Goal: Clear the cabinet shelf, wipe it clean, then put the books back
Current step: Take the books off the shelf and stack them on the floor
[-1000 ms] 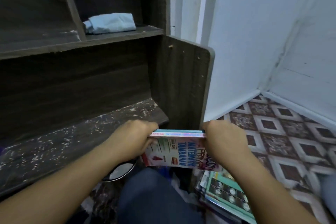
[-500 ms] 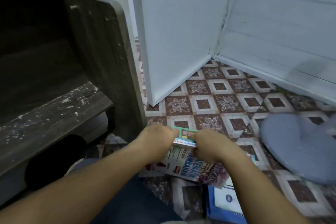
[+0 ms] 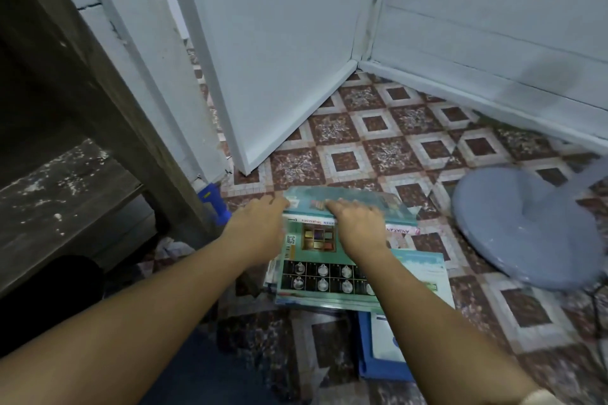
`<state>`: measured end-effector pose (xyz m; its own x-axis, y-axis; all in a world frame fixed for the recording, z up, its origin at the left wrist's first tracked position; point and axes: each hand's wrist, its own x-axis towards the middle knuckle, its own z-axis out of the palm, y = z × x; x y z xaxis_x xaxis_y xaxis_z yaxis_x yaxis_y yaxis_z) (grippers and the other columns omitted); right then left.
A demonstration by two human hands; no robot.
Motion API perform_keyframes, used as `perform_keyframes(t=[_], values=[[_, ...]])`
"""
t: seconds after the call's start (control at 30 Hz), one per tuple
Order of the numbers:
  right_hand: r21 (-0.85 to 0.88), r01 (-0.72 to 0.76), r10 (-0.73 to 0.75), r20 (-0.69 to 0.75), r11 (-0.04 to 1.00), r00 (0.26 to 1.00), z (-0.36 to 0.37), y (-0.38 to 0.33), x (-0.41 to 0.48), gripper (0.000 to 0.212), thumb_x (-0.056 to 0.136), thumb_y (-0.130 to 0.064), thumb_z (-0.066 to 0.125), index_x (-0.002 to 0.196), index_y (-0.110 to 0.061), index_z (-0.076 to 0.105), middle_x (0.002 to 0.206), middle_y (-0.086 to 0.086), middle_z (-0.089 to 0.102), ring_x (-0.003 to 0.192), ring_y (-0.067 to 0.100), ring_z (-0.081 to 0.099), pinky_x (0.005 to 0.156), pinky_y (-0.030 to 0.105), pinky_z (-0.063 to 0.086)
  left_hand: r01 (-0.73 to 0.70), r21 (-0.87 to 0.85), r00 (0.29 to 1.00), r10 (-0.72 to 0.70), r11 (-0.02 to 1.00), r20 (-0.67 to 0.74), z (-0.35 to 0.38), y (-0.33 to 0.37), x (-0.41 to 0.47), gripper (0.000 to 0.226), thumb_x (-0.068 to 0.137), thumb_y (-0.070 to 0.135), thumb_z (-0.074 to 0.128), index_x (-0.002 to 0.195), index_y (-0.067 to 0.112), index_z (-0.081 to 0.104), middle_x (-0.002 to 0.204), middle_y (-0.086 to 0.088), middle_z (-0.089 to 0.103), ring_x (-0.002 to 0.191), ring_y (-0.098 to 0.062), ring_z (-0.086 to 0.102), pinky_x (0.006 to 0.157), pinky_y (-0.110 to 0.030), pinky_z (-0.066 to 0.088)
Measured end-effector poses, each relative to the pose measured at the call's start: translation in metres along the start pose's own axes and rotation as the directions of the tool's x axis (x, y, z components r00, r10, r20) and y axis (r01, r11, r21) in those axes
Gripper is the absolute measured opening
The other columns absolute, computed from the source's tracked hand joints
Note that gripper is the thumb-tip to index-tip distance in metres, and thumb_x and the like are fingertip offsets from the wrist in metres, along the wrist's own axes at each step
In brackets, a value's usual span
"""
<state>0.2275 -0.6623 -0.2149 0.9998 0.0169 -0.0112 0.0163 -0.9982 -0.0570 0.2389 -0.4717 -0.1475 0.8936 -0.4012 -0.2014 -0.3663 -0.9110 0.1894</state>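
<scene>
Head view: the books (image 3: 329,276) lie in a loose stack on the tiled floor (image 3: 378,128), right of the cabinet, w/ the bare shelf (image 3: 65,187) low at left & apart from them. The right grip (image 3: 357,223) lies on the top book (image 3: 399,207) w/ fingers nearly straight, not closed on it. The left grip (image 3: 260,223) touches this book's left edge, but blur hides if its fingers curl round it, so I cannot tell.
</scene>
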Motion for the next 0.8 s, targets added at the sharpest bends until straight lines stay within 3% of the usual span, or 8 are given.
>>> perform_keyframes(t=[0.1,0.2,0.3,0.37,0.43,0.53,0.63,0.8], values=[[0.018,0.033,-0.037,0.235,0.999,0.971,0.047,0.003,-0.011,0.054,0.092,-0.003,0.051,0.138,-0.030,0.042,0.125,0.003,0.061,0.108,0.026,0.060,0.091,0.041,0.050,0.023,-0.037,0.998,-0.021,0.999,0.056,0.012,0.001,0.000,0.047,0.093,0.029,0.054,0.137,0.025,0.039,0.129,0.001,0.049,0.112,-0.018,0.049,0.092,-0.037,0.044],[0.046,0.022,-0.043,0.537,0.999,0.843,0.086,0.004,-0.041,0.050,0.095,-0.006,0.044,0.139,-0.029,0.045,0.132,0.009,0.052,0.115,0.030,0.056,0.092,0.041,0.049,0.034,-0.009,0.993,-0.033,0.999,0.115,0.028,-0.001,-0.005,0.050,0.093,0.033,0.054,0.139,0.025,0.037,0.132,0.000,0.048,0.118,-0.021,0.048,0.097,-0.040,0.044],[0.111,-0.067,-0.017,0.624,0.992,0.781,0.109,0.007,-0.062,0.070,0.093,-0.002,0.048,0.151,-0.032,0.024,0.160,0.003,0.015,0.144,0.030,0.023,0.106,0.047,0.039,0.015,0.054,0.993,-0.022,0.998,0.119,0.036,-0.006,-0.008,0.052,0.092,0.033,0.054,0.140,0.027,0.035,0.133,0.003,0.048,0.118,-0.017,0.046,0.099,-0.038,0.042],[0.132,-0.093,-0.016,0.654,0.987,0.757,0.107,0.009,-0.060,0.077,0.091,-0.002,0.051,0.152,-0.035,0.018,0.162,-0.002,0.005,0.148,0.026,0.014,0.111,0.048,0.034,0.022,0.066,0.992,-0.030,0.998,0.123,0.036,-0.009,-0.008,0.051,0.092,0.034,0.055,0.139,0.027,0.036,0.134,0.003,0.047,0.120,-0.018,0.045,0.100,-0.039,0.041],[0.133,-0.111,0.000,0.644,0.985,0.765,0.095,0.008,-0.051,0.067,0.092,-0.010,0.050,0.149,-0.037,0.028,0.159,0.000,0.024,0.141,0.026,0.032,0.109,0.045,0.036,0.028,0.090,0.991,-0.039,0.996,0.126,0.032,-0.012,-0.008,0.053,0.092,0.036,0.055,0.140,0.026,0.035,0.136,0.002,0.046,0.122,-0.020,0.044,0.100,-0.040,0.041],[0.135,-0.100,0.021,0.493,0.986,0.870,0.068,0.000,-0.036,0.051,0.093,-0.018,0.049,0.141,-0.032,0.044,0.140,0.000,0.052,0.123,0.024,0.051,0.102,0.039,0.040,0.030,0.105,0.993,-0.042,0.994,0.111,0.025,-0.012,-0.012,0.054,0.093,0.038,0.055,0.141,0.024,0.033,0.136,0.000,0.045,0.122,-0.021,0.044,0.099,-0.039,0.041],[0.129,-0.026,-0.016,0.315,0.991,0.949,0.032,-0.017,-0.028,0.043,0.093,-0.019,0.050,0.135,-0.027,0.052,0.131,0.001,0.058,0.116,0.025,0.054,0.101,0.039,0.039,0.043,0.068,0.998,-0.046,0.997,0.039,0.015,-0.009,-0.021,0.048,0.094,0.036,0.055,0.136,0.024,0.038,0.130,0.002,0.048,0.116,-0.020,0.048,0.093,-0.036,0.045],[0.169,0.082,-0.100,0.098,0.982,0.990,-0.044,-0.050,-0.026,0.037,0.096,-0.022,0.046,0.132,-0.024,0.054,0.124,0.001,0.060,0.115,0.025,0.054,0.098,0.038,0.038,0.040,0.070,0.985,-0.028,0.997,-0.169,-0.014,-0.006,-0.047,0.033,0.095,0.037,0.050,0.126,0.026,0.047,0.120,0.005,0.054,0.109,-0.016,0.052,0.089,-0.032,0.046]])
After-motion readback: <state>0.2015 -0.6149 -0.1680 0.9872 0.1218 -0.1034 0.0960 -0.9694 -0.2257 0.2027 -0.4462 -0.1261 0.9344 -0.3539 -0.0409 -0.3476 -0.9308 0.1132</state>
